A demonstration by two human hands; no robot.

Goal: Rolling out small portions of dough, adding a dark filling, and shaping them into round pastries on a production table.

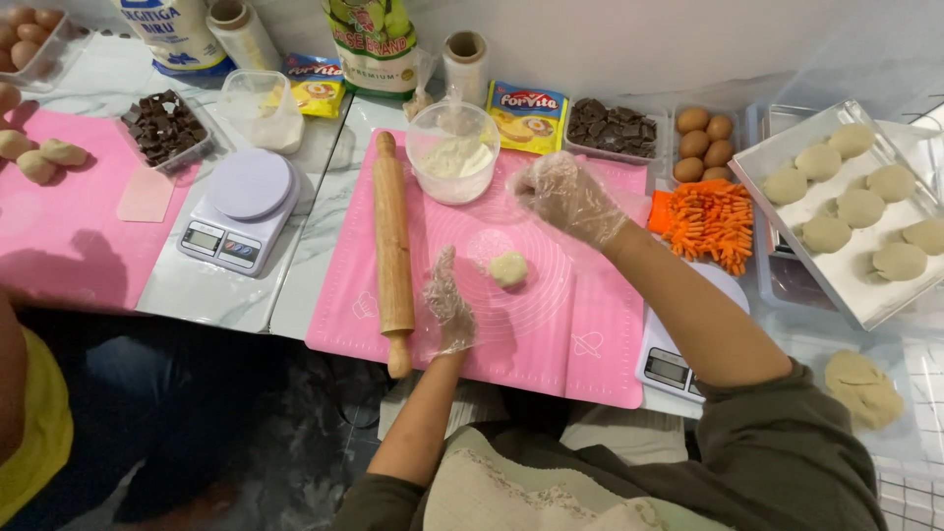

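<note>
Both hands are wearing thin, crinkly plastic gloves. The left hand [447, 305] is standing edge-on just beside a small, pale dough ball [508, 267], its grip apart, as if fencing it in. The right hand [568, 197] is hovering above, fingers spread, holding nothing. The ball is sitting mid-mat [551, 334], pink and smooth, with the wooden pin [393, 251] lying alongside and the flour bowl [452, 152] close by on the table [315, 236].
</note>
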